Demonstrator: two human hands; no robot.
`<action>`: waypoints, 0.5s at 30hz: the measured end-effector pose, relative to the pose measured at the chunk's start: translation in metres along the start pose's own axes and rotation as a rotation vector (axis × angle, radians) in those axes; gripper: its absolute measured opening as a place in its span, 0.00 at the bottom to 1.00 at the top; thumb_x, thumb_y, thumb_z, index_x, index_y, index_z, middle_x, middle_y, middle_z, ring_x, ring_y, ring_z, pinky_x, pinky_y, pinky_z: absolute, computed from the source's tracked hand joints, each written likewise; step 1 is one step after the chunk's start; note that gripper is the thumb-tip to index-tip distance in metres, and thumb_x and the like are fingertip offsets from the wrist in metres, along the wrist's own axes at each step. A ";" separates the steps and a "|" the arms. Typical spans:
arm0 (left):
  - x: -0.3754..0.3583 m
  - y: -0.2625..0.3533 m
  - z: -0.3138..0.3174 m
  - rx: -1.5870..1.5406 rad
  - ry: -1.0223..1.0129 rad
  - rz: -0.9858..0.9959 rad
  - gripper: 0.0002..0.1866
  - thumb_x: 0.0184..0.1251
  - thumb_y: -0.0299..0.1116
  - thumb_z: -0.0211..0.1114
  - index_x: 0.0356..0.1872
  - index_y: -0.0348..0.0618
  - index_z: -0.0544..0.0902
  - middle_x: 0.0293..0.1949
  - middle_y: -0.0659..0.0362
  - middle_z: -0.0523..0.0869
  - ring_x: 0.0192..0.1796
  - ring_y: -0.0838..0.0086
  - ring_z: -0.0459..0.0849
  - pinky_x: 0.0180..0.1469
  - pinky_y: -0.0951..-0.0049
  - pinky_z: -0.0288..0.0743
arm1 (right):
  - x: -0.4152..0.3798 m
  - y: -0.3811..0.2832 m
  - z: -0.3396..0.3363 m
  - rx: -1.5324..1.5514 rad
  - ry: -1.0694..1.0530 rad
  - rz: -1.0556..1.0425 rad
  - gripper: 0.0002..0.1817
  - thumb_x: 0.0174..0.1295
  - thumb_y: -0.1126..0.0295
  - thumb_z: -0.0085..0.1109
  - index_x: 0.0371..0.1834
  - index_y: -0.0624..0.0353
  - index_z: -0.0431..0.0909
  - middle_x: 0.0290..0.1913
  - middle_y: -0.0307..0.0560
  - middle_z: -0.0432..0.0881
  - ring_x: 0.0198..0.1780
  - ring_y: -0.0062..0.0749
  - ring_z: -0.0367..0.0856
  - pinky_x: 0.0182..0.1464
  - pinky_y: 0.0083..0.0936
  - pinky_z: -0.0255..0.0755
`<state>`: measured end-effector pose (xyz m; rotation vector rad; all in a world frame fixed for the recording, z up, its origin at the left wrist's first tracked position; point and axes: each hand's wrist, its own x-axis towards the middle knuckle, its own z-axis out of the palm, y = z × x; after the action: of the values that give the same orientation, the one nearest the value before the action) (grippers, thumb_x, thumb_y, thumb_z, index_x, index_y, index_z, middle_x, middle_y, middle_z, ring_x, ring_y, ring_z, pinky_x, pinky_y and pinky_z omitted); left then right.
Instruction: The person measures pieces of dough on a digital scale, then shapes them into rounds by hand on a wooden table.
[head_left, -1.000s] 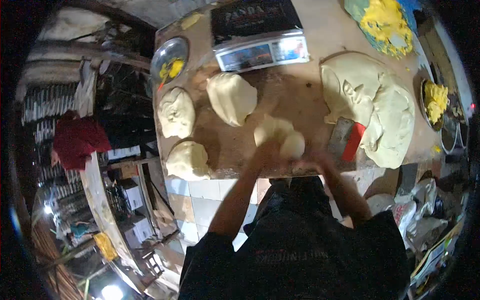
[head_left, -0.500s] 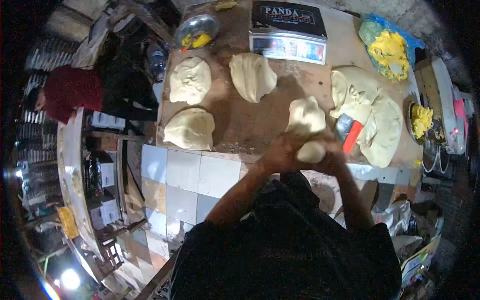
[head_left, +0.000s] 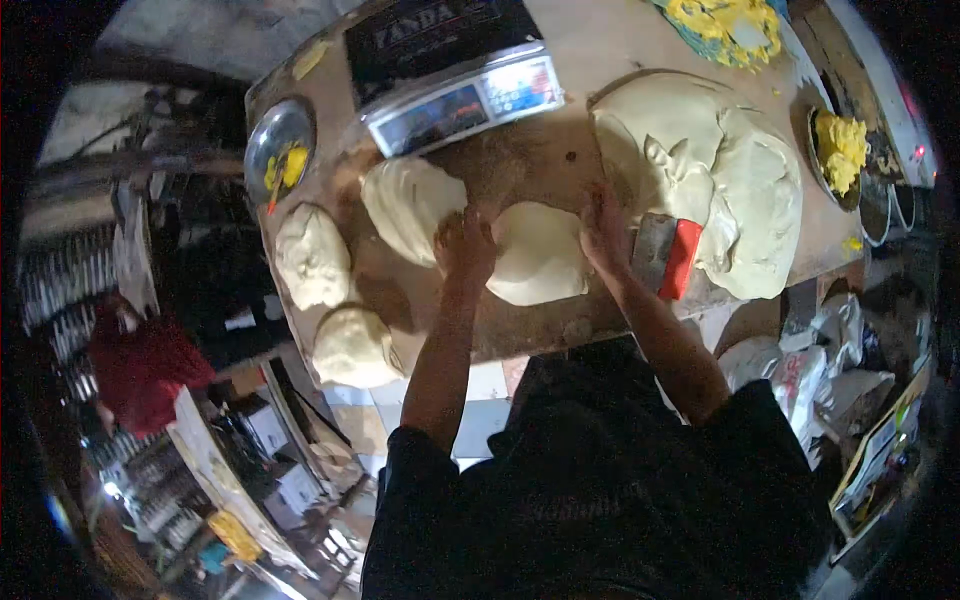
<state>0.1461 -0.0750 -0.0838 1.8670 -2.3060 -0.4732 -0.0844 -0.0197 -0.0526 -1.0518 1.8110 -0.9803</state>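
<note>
Shifted forward from the near table edge and spread apart since the earlier frame, the left hand [head_left: 466, 246] and the right hand [head_left: 606, 238] are now flanking the central dough piece [head_left: 540, 256], one on each side. Left hand: it is standing open at the dough's left edge, close to the upper-left dough piece [head_left: 408, 205]. Right hand: it is standing open at the dough's right edge, fingers pointing forward. Whether either palm is pressing the dough cannot be told. Central dough piece: it is lying on the worktable [head_left: 470, 325], in front of the body and nearer to it than the black-topped scale [head_left: 450, 60]. To the right of the right hand, the red-handled scraper [head_left: 682, 260] is resting just beside the large dough mass [head_left: 765, 200]. Toward the left edge, the left dough piece [head_left: 312, 262] and the lower-left dough piece [head_left: 352, 345] are lying near each other.
</note>
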 end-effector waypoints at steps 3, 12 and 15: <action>0.026 0.058 -0.058 -0.203 -0.025 0.240 0.31 0.48 0.54 0.72 0.49 0.45 0.78 0.44 0.46 0.80 0.54 0.50 0.76 0.58 0.53 0.68 | -0.060 0.024 0.012 0.564 0.106 0.018 0.31 0.66 0.57 0.54 0.67 0.61 0.59 0.58 0.56 0.75 0.57 0.46 0.75 0.59 0.40 0.69; 0.000 0.059 -0.024 -0.551 -0.535 0.279 0.46 0.28 0.65 0.77 0.48 0.41 0.81 0.45 0.48 0.84 0.50 0.56 0.82 0.55 0.58 0.74 | -0.045 0.084 0.022 0.199 -0.519 0.144 0.45 0.46 0.54 0.75 0.65 0.62 0.62 0.58 0.55 0.75 0.57 0.41 0.75 0.57 0.39 0.71; -0.102 0.035 -0.031 -0.757 -0.521 0.277 0.40 0.35 0.56 0.80 0.50 0.42 0.79 0.52 0.47 0.80 0.55 0.55 0.78 0.58 0.55 0.69 | -0.095 0.034 0.003 0.138 -0.658 -0.112 0.40 0.48 0.56 0.72 0.63 0.61 0.66 0.54 0.53 0.77 0.53 0.38 0.76 0.53 0.34 0.73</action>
<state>0.1458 0.0255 -0.0341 1.1245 -2.1144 -1.6533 -0.0599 0.0775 -0.0599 -1.2184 1.1430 -0.6954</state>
